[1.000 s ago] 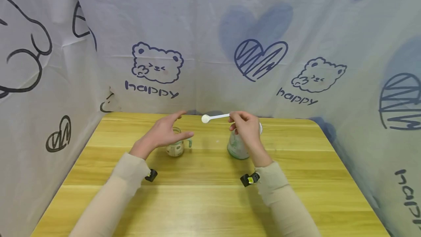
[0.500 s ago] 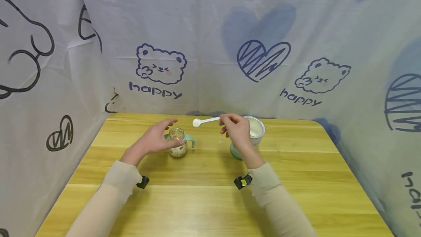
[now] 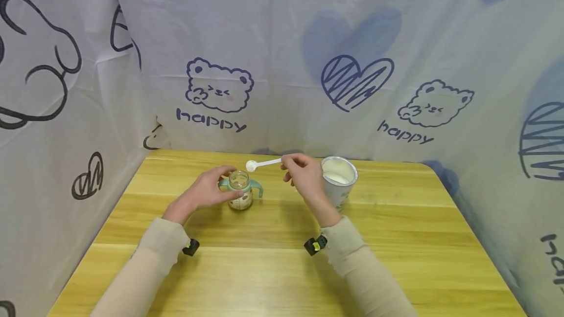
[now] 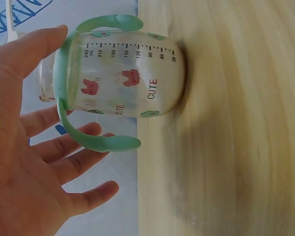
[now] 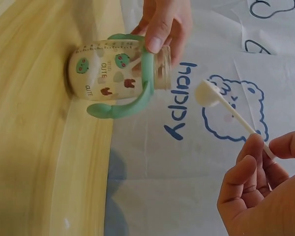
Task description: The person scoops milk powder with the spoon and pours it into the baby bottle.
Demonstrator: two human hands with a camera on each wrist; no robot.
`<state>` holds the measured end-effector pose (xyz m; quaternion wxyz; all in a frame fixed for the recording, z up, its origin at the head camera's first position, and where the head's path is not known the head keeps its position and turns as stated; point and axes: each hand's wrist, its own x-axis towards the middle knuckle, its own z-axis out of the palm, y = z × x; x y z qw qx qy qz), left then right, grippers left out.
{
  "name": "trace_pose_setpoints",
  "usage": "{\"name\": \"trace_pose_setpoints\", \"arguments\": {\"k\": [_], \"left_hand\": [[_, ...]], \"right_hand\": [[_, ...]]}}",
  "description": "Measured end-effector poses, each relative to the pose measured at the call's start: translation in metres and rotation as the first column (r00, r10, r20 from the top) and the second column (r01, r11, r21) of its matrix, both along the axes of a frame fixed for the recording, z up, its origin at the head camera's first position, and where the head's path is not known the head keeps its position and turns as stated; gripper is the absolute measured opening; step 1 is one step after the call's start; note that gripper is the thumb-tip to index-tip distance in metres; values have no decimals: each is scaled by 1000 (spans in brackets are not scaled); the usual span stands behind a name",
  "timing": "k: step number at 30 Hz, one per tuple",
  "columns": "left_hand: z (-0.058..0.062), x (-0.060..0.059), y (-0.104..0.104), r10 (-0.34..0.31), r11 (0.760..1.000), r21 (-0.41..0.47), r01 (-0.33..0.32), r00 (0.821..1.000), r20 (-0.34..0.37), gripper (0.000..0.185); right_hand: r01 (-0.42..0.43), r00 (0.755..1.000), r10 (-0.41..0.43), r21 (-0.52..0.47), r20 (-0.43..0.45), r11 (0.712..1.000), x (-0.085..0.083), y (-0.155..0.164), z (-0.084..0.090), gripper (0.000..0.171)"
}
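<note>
My left hand is spread loosely around the neck of a clear baby bottle, thumb at the pale green collar and the other fingers behind. The bottle stands upright and uncapped on the table, with two green handles, printed marks and pale contents low inside. Between thumb and fingers, my right hand pinches the thin handle of a white measuring scoop. White powder fills the scoop's bowl, which is just above the bottle's open mouth and a little to its right.
An open white canister of pale powder stands right of the bottle, partly behind my right hand. The wooden table ends at a printed cloth at the back; cloth also hangs on both sides.
My right hand has carried the filled scoop leftward from over the canister to near the bottle's mouth. My left hand has lowered around the bottle's neck.
</note>
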<state>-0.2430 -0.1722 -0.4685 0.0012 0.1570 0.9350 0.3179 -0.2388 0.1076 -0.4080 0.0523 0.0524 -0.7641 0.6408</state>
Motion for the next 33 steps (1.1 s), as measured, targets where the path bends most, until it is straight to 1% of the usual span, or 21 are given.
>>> {"name": "trace_pose_setpoints", "arguments": {"k": [3,9,15,19,26,33], "left_hand": [[-2,0,0,0,1000,6,0,1000,-8,83],[-5,-1,-1,-1,1000,12,1,1000,-23,79],[-6,0,-1,7,1000,7,-7,1000,-8,82],[-6,0,-1,7,1000,12,-7,1000,2,83],[-4,0,-1,4,1000,23,-4,1000,3,81],[-6,1,-2,8,999,32,-8,1000,5,80]], "right_hand": [[-4,1000,5,24,-9,1000,1,-3,-2,25],[4,1000,-3,62,-20,998,3,-8,-4,20],[-1,999,5,109,-32,994,2,-12,-6,20],[-13,998,19,117,-54,993,2,-14,-8,19],[-18,995,33,147,-96,989,3,-16,-10,22],[-35,989,60,182,-134,983,6,-18,-11,19]]}}
